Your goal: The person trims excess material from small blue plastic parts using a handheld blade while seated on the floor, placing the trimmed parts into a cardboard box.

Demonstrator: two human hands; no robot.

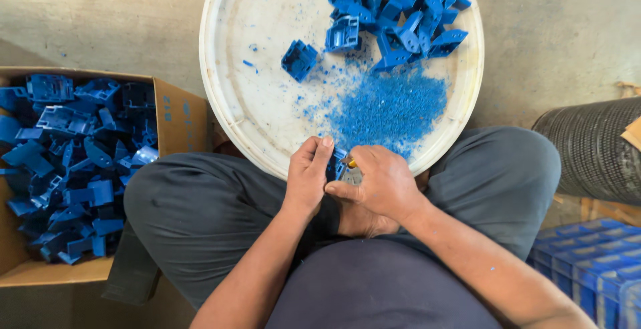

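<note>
Left hand (308,177) grips blue plastic part (336,167); right hand (379,182) clenches a small blade tool (350,166) against it. Both sit over near rim of white round tray (254,112); bare tray at left.

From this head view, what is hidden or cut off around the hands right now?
- Small blue plastic part: mostly hidden between the left hand and right hand.
- Tool with a yellow bit in the right hand: covered by the fingers; its kind cannot be told.
- Pile of blue plastic parts on the round white tray: cut off by the top edge.
- Cardboard box of blue parts: cut off at the left edge.
</note>
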